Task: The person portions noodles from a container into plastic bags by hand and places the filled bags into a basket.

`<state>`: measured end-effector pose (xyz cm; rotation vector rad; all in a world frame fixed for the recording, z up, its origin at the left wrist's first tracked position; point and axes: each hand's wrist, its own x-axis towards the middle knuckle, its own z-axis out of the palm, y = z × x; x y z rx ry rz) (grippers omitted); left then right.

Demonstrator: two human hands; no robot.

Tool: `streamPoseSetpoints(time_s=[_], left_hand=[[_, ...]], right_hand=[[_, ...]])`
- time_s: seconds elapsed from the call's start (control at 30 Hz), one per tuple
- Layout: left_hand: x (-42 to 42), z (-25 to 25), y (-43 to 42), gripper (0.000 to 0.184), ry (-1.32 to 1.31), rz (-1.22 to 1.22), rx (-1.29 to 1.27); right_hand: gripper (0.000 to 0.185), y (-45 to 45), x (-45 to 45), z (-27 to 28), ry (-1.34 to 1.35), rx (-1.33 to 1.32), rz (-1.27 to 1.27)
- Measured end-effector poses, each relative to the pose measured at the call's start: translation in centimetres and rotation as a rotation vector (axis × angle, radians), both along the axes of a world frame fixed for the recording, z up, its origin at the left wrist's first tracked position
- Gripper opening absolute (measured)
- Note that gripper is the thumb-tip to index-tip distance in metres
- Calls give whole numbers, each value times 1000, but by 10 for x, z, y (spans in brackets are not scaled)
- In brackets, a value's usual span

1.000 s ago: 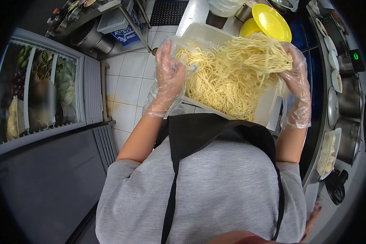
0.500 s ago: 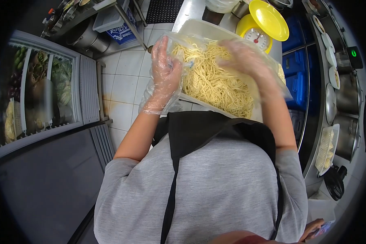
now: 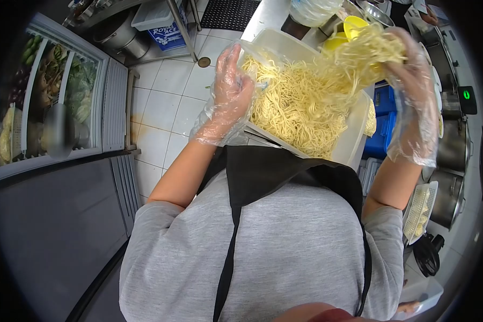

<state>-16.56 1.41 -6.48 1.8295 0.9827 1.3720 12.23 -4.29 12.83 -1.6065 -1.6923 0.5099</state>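
Observation:
Yellow noodles (image 3: 300, 112) fill much of a white plastic tub (image 3: 354, 131) in front of me. My right hand (image 3: 410, 80), in a clear plastic glove, is raised over the tub's right side, its fingers closed on a bunch of noodles (image 3: 359, 59) that trails down toward the rest. My left hand (image 3: 228, 96), also gloved, is at the tub's left edge, against a clear plastic bag (image 3: 257, 53); its fingers point up, and whether it pinches the bag is unclear. The lifted noodles partly cover a yellow scale (image 3: 335, 41) and its yellow pan (image 3: 354, 26).
A glass-fronted fridge (image 3: 53, 102) stands at the left. Behind are a metal shelf (image 3: 172, 16) and a blue-labelled bin (image 3: 166, 32). Blue containers (image 3: 381, 134), metal pots (image 3: 449, 142) and a white basket (image 3: 419, 212) lie to the right. Part of another person's hand (image 3: 408, 307) shows at lower right.
My right hand has gone from low over the tub's noodles to up and right, and now holds a bunch of them. My left hand remains by the bag. The view has shifted slightly.

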Motion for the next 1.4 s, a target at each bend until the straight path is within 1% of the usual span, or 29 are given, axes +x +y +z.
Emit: streamPoseSetpoints(time_s=[0.07,0.1,0.13,0.17,0.23,0.27,0.3,0.33,0.37,0.4,0.43,0.5,0.57,0.6,0.67,0.73,0.77,0.83,0.87,0.9,0.97,1.0,1.07,1.1,1.17,1.27,1.33,1.37,1.4], left_hand=[[0,-1,1,64,-16,-20,3],[0,-1,1,64,2,-12,21],[0,-1,2,64,19,-3,40],[-1,0,2,64,17,-6,39],[-1,0,1,64,41,5,33],[0,0,1,64,39,3,33],[0,0,1,64,38,10,42],[0,1,1,64,37,21,51],[0,2,0,64,35,26,51],[-1,4,-1,64,21,16,13],[0,5,-2,64,6,5,-23],[0,3,-1,64,7,0,-21],[0,2,-1,64,10,-4,-18],[0,3,-1,65,18,4,-19],[0,5,-1,65,22,8,-13],[-1,7,-2,66,-19,-41,-108],[-1,7,-2,66,-25,-37,-111],[0,6,-1,66,59,1,-7],[1,7,-1,66,56,-4,-3],[2,7,-1,66,50,-11,-32],[3,11,0,66,43,-19,-56],[5,16,0,64,102,-48,-3],[12,29,5,64,159,-72,61],[18,35,9,63,49,-202,-60],[27,48,11,63,-58,-337,-175],[37,73,10,61,-42,-414,-62],[38,89,4,64,-244,-528,-322],[41,96,2,64,-240,-533,-318],[44,103,1,64,-258,-594,-431]], right_hand=[[50,-15,-1,27,86,69,-90],[49,-25,2,33,86,127,-122],[52,-29,-5,36,142,113,-153],[56,-31,-12,37,199,99,-185],[56,-41,-14,20,295,67,-137],[56,-37,-8,8,196,-64,-69],[59,-40,-13,-12,144,-146,-190],[60,-38,-1,-31,57,-308,-136],[58,-28,-9,-42,-340,-427,29],[60,-23,-21,-46,-703,-611,115],[61,-26,-23,-72,-721,-569,154],[61,-15,-44,-94,-706,-600,101],[52,-9,-48,-127,-638,-489,-17],[52,-7,-41,-137,-641,-485,-21],[46,-6,-23,-145,-454,-364,26],[41,-11,-9,-119,30,-245,-87],[37,-12,-15,-81,150,-178,-73],[38,-37,-58,-23,577,133,-375],[41,-37,-48,-6,561,167,-248],[43,-35,-33,2,508,215,-251],[46,-39,-40,27,523,354,-303],[45,-37,-17,30,488,394,-259],[44,-32,11,45,445,417,-328],[44,-33,21,52,420,433,-350],[44,-39,22,56,389,466,-356],[44,-48,24,63,355,514,-352],[44,-52,26,68,345,540,-348],[44,-53,27,71,340,554,-348],[44,-55,28,74,340,566,-346]])
